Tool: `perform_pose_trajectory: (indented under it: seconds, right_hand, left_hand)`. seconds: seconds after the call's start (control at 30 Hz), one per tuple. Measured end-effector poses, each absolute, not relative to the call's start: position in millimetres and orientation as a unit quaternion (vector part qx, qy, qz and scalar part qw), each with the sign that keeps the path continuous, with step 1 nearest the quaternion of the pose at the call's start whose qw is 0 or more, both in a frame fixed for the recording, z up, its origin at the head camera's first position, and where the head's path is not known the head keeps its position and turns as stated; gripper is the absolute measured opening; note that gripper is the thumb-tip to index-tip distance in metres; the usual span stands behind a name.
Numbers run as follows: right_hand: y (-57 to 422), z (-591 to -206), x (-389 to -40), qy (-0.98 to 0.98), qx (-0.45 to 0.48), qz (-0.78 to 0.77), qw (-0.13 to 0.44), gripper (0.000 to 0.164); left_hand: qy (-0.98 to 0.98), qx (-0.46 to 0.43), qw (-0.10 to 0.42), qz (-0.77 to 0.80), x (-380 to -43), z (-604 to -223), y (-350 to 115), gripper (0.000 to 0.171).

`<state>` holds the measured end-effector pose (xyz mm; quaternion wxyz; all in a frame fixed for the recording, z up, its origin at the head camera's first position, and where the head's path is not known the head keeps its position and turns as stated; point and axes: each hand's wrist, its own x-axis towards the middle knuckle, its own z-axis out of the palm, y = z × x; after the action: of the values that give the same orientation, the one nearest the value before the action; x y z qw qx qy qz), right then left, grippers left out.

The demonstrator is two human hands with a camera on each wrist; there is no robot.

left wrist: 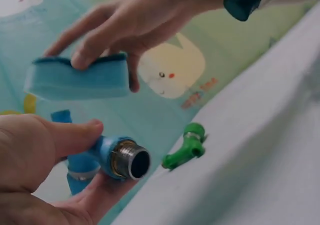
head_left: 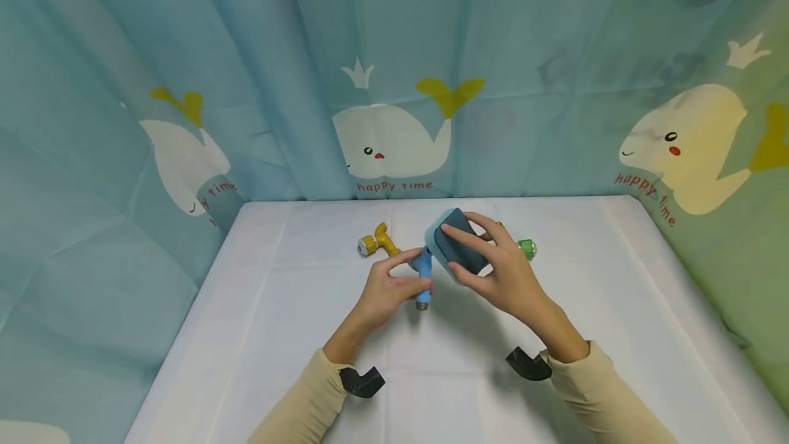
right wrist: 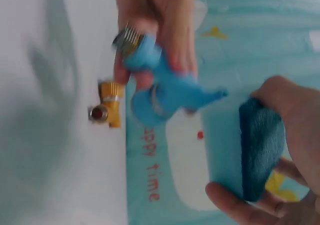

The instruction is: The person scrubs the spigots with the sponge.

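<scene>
My left hand [head_left: 383,292] grips a blue faucet [head_left: 424,271] above the table. In the left wrist view the threaded metal end of the faucet [left wrist: 131,159] points toward the camera. A blue sponge [head_left: 459,242] with a dark scouring side is held by its edges in my right hand [head_left: 508,269], its dark face toward the palm. In the right wrist view the sponge [right wrist: 260,150] is close beside the faucet [right wrist: 170,87], with a small gap between them.
On the table [head_left: 296,334], a yellow faucet [head_left: 381,240] lies behind my left hand. A green faucet [left wrist: 187,147] lies partly behind my right hand. A blue curtain with whale prints [head_left: 394,136] hangs along the back and sides.
</scene>
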<state>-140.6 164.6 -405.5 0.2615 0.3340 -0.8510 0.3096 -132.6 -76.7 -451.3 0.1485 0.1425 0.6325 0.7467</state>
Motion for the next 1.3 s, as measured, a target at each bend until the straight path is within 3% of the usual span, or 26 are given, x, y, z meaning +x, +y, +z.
perform_pose_trajectory:
  seconds: [0.2,0.7,0.83,1.3]
  right_hand:
    - [164,-412,-142,-0.865,0.339,0.249,0.272,0.056]
    - [173,-418,-141,-0.863,0.306,0.277,0.292,0.056]
    - [169,-418,-140,-0.853,0.334,0.284,0.284,0.057]
    - [173,-425,-143,-0.869,0.275,0.309,0.27,0.056]
  left_hand:
    - [0.655,0.143,0.147,0.728,-131,-454,-75,0.058]
    - [0.676,0.145,0.133,0.71,-133,-453,-72,0.056]
    - [0.678,0.147,0.125,0.709,-133,-451,-71,0.058]
    - [0.672,0.153,0.115,0.716,-134,-451,-71,0.056]
